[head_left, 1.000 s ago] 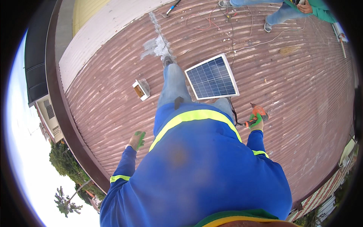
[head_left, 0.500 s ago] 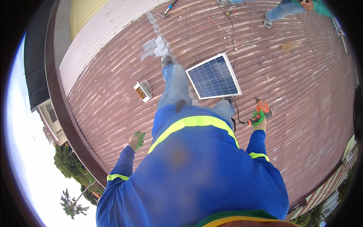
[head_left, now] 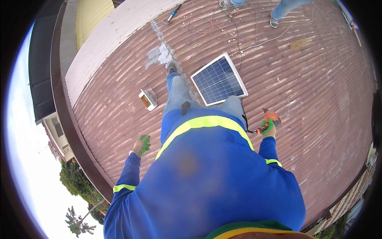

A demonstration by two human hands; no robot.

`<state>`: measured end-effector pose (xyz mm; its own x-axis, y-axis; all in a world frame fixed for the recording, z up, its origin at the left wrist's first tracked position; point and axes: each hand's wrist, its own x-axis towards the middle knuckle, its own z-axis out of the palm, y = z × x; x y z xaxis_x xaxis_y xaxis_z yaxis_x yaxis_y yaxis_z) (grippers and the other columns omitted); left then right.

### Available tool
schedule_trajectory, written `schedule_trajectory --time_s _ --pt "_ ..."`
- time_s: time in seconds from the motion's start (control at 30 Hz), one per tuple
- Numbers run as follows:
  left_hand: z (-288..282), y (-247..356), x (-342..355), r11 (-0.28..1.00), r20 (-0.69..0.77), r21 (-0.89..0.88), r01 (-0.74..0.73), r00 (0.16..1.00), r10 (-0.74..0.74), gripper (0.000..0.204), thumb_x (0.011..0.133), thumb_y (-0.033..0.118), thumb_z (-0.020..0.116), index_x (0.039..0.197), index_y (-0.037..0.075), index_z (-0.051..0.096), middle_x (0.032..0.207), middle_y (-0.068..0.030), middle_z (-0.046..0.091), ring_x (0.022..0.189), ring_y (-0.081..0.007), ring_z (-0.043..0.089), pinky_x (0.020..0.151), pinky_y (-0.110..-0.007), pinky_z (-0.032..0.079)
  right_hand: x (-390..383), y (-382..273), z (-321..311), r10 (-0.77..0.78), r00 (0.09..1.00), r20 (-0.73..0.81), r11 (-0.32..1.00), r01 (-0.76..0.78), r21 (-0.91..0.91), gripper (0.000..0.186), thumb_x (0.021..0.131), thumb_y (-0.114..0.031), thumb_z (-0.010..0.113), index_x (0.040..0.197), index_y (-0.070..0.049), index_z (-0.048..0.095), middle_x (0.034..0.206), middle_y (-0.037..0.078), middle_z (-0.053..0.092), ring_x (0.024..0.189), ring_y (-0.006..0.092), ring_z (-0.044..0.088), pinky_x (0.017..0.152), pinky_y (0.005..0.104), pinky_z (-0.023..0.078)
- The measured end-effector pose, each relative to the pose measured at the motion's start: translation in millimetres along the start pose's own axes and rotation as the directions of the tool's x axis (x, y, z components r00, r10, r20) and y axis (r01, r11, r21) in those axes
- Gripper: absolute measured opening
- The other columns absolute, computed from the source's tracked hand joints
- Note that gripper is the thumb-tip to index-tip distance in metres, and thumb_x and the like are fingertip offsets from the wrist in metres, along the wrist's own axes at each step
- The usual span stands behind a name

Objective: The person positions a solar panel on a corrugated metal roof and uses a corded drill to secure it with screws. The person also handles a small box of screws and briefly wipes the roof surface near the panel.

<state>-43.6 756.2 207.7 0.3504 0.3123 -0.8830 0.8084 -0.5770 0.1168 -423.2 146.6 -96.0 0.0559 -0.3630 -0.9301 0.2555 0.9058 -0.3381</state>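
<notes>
My right hand [head_left: 269, 129], in a green and cream work glove, grips an orange and black power drill [head_left: 272, 117] by its handle. A black cord trails from the handle's end toward my right leg. My left hand [head_left: 141, 145], gloved alike, hangs at my left side with loosely bent fingers and nothing in it. A white-framed blue solar panel [head_left: 219, 81] lies ahead on the roof, and my right knee covers part of its near edge. To the left of my left leg sits a small white box-shaped thing [head_left: 148, 99] with a brown opening.
The brown corrugated roof [head_left: 318, 103] ends at a curved edge [head_left: 73, 119] on the left, with a drop beyond. Red and white cables [head_left: 274, 41] cross the far part. A blue-handled hammer-like tool [head_left: 172, 14] and a co-worker's legs [head_left: 284, 8] are farther off.
My right leg has come forward, its knee now overlapping the panel and its shoe hidden. The view has shifted, and the co-worker's hand has left it. The drill stays in my right hand.
</notes>
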Motion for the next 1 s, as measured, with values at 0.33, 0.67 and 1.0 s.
schedule_trajectory --time_s 0.33,0.67,1.0 --pt "97.3 -73.9 -66.4 0.999 0.080 0.030 -0.039 0.996 0.036 0.058 0.102 0.038 0.070 0.150 0.011 0.051 0.126 -0.0072 0.065 0.100 -0.0235 0.068 0.086 -0.040 0.059 19.3 -35.8 -36.5 0.045 0.999 -0.027 0.979 -0.049 -0.197 0.020 0.096 -0.014 0.071 0.112 -0.004 0.063 0.090 0.010 0.065 0.073 0.0265 0.067 0.063 0.0385 0.058" --pt "134.4 -124.4 -73.6 0.942 -0.003 -0.259 -0.215 0.975 0.222 0.065 0.104 0.038 0.068 0.152 0.000 0.046 0.136 -0.0152 0.065 0.116 -0.0277 0.068 0.096 -0.041 0.058 -13.2 -88.0 6.4 -0.047 0.993 0.111 0.804 0.103 -0.585 0.019 0.085 -0.007 0.073 0.098 -0.001 0.061 0.068 0.012 0.061 0.050 0.0273 0.059 0.046 0.0393 0.046" --pt "241.0 -113.4 -141.6 0.822 -0.413 -0.305 -0.481 0.845 0.340 0.033 0.105 0.019 0.066 0.134 0.004 0.068 0.102 -0.0058 0.073 0.082 -0.0089 0.063 0.067 -0.028 0.052 -58.2 -118.3 106.3 0.069 0.949 0.309 0.368 0.264 -0.892 0.038 0.077 -0.002 0.073 0.109 -0.004 0.054 0.067 0.009 0.057 0.048 0.0224 0.059 0.040 0.0377 0.044"
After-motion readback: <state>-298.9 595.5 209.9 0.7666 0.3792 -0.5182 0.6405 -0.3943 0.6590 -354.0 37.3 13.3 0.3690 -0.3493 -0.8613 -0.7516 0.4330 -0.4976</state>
